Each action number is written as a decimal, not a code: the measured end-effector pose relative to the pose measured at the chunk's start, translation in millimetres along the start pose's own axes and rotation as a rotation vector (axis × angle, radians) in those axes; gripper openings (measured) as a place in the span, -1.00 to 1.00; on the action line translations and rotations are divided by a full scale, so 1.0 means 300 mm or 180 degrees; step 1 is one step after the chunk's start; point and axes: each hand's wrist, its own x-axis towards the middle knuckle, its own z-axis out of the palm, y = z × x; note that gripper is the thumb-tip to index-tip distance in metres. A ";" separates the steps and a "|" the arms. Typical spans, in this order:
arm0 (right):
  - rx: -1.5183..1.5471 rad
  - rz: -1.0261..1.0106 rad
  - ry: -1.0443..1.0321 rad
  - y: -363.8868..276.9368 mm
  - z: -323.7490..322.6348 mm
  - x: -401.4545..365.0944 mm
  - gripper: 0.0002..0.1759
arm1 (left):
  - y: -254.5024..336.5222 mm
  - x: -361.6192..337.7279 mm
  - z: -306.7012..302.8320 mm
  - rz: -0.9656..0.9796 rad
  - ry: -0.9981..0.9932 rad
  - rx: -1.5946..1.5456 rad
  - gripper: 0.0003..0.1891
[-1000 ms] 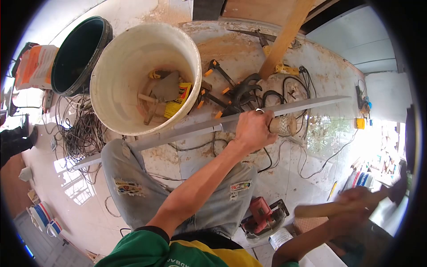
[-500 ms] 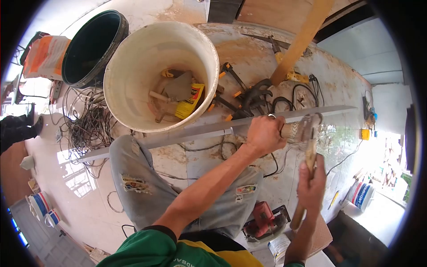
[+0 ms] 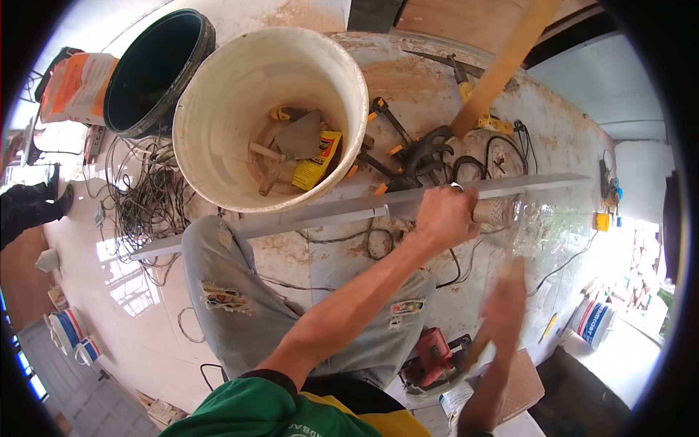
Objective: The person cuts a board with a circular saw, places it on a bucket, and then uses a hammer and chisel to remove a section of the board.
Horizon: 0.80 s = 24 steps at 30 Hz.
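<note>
My left hand [image 3: 445, 217] is closed round a short, pale, rough-textured cylinder [image 3: 498, 210] whose end sticks out to the right. I cannot make out its kind. Just behind that hand, a long grey metal bar [image 3: 313, 217] runs across the floor in front of my knees. My right hand [image 3: 506, 295], smeared by motion, grips the wooden handle of a hammer [image 3: 477, 344]. The hammer's upper end is a blur near the cylinder's free end; whether they touch cannot be seen.
A large white bucket [image 3: 211, 182] holds a trowel [image 3: 300, 137] and a yellow packet [image 3: 317, 164]. Beside it stand a dark bucket [image 3: 120, 120] and tangled cables [image 3: 149, 200]. Black clamps [image 3: 422, 156] lie beyond the bar. A red circular saw [image 3: 435, 353] sits by my right knee.
My right hand has swung with the hammer, which is now much more blurred. My left hand keeps its hold on the cylinder. The whole view has shifted slightly.
</note>
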 end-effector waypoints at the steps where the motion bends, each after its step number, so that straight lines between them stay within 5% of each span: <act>1: -0.1319 -0.1072 -0.0247 -0.047 0.067 0.033 -0.63 | 0.000 -0.016 -0.001 -0.0041 -0.0028 -0.0011 -0.72; 2: -0.1323 -0.1081 -0.0209 -0.058 0.043 0.058 -0.63 | -0.004 -0.002 -0.006 -0.0076 0.0002 -0.0014 -0.72; 4: 0.1036 0.1737 -0.1139 -0.086 -0.034 0.083 -0.58 | -0.005 0.002 -0.004 -0.0121 -0.0027 0.0028 -0.73; 6: 0.1410 0.1480 -0.0241 -0.005 -0.116 0.104 -0.59 | -0.005 0.003 -0.004 -0.0158 -0.0061 0.0050 -0.73; 7: 0.1064 0.2110 0.0647 -0.045 -0.163 0.170 -0.57 | -0.006 -0.001 -0.004 -0.0108 0.0006 0.0034 -0.73; 8: 0.1860 0.1900 0.1120 0.062 -0.256 0.181 -0.53 | -0.007 -0.004 -0.005 -0.0056 0.0074 0.0022 -0.73; 10: 0.1196 0.1732 0.1939 -0.042 -0.328 0.261 -0.61 | -0.007 -0.004 -0.006 -0.0053 0.0081 0.0016 -0.74; 11: 0.2132 0.1360 0.1627 0.010 -0.405 0.248 -0.65 | -0.005 -0.003 -0.007 -0.0041 0.0090 0.0006 -0.74; 13: 0.2132 0.1143 0.1614 0.041 -0.361 0.204 -0.52 | -0.004 0.005 -0.010 -0.0077 0.0069 0.0022 -0.74; 15: 0.1611 0.0729 0.0457 0.222 -0.187 0.029 -0.50 | -0.012 0.011 -0.001 -0.0101 0.0015 0.0049 -0.74; 16: 0.0229 0.0387 0.0246 0.310 0.021 -0.127 -0.48 | -0.027 0.007 0.011 -0.0091 0.0182 0.0051 -0.74; 18: -0.0181 0.0847 -0.1596 -0.139 0.005 0.085 -0.48 | -0.017 -0.014 0.027 -0.0036 0.0286 0.0024 -0.73; 21: 0.0242 0.0837 -0.1024 -0.066 -0.067 0.094 -0.54 | -0.017 -0.011 0.002 -0.0096 0.0078 0.0058 -0.73; 24: 0.1450 0.1901 0.0534 -0.033 -0.236 0.175 -0.50 | -0.020 -0.007 -0.003 -0.0163 -0.0051 0.0181 -0.74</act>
